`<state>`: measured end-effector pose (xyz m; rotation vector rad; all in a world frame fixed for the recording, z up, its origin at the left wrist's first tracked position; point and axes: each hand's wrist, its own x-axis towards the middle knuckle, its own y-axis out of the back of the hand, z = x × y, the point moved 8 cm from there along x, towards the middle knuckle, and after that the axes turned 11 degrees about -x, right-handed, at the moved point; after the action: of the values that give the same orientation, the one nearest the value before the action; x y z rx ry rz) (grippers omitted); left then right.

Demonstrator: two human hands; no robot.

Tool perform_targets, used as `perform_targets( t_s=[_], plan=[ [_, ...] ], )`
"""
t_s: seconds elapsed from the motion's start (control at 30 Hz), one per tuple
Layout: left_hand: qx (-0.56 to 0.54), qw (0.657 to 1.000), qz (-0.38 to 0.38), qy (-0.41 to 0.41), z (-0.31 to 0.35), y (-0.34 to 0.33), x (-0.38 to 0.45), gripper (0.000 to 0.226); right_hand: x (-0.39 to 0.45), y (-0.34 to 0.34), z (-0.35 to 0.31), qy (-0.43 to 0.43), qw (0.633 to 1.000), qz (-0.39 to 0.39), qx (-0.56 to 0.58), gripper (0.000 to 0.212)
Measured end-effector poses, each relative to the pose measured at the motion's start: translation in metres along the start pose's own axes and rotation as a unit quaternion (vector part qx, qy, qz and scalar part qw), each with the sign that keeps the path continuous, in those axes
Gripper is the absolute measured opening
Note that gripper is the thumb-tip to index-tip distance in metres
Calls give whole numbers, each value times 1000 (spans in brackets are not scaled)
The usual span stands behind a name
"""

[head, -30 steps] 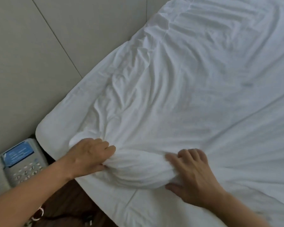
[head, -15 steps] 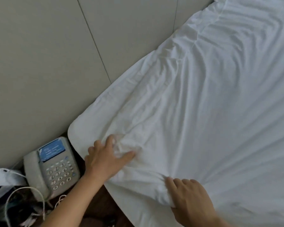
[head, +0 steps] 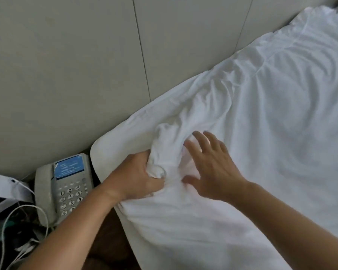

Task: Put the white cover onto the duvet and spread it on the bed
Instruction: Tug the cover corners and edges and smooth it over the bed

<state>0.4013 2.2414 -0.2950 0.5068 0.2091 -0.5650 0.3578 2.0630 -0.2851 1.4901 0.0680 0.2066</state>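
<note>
The white cover (head: 271, 117) lies wrinkled over the duvet across the bed, reaching the bed's near left corner (head: 105, 151). My left hand (head: 137, 178) grips a bunched wad of the cover close to that corner. Just to its right, my right hand (head: 209, 166) has its fingers spread and straight, palm down, touching the cloth. The duvet itself is hidden under the cover.
A grey padded headboard wall (head: 86, 65) runs along the bed's far side. A grey desk telephone (head: 64, 186) sits on the dark bedside stand left of the corner, with white cables (head: 21, 221) and clutter beside it.
My left hand went from pressing flat to gripping a bunch of cover. My right hand let go of the cover's fold, moved up and opened beside the left. The view shifted left.
</note>
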Motion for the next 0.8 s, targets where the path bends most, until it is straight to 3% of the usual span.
perform_targets(
  t_s=[0.07,0.13,0.17,0.23,0.3,0.33,0.43,0.53,0.67,0.7,0.73,0.77,0.8],
  plan=[
    [57,997,-28,-33,8,6,2,31,49,-4,-5,76,993,-6,-92,127],
    [109,991,-60,-40,6,3,6,34,90,-5,-13,128,984,-1,-125,146],
    [121,990,-71,-33,-2,2,7,39,105,-13,-19,167,978,-24,-125,145],
    [108,992,-70,-8,-20,11,15,52,116,-44,-33,229,962,-121,-84,116],
    [94,995,-40,21,-39,34,25,57,119,-74,-38,195,939,-284,4,84],
    [90,995,-20,27,-44,49,31,52,129,-78,-38,170,934,-311,41,83],
    [55,994,94,8,-45,110,61,49,209,-43,-38,133,969,-199,59,88],
    [46,970,237,-3,-69,163,97,60,292,-20,-49,111,988,-110,8,73],
    [212,937,259,95,-136,146,117,77,299,-112,-79,92,977,-161,-107,61],
    [270,920,280,37,-130,135,113,72,292,-133,-79,70,977,-175,-104,59],
    [309,905,281,-77,-111,118,105,64,287,-146,-77,52,980,-170,-93,58],
    [326,892,240,-201,-94,96,94,60,284,-152,-74,35,982,-164,-87,59],
    [319,892,151,-280,-84,72,82,62,285,-154,-71,21,983,-157,-94,61]
  ],
)
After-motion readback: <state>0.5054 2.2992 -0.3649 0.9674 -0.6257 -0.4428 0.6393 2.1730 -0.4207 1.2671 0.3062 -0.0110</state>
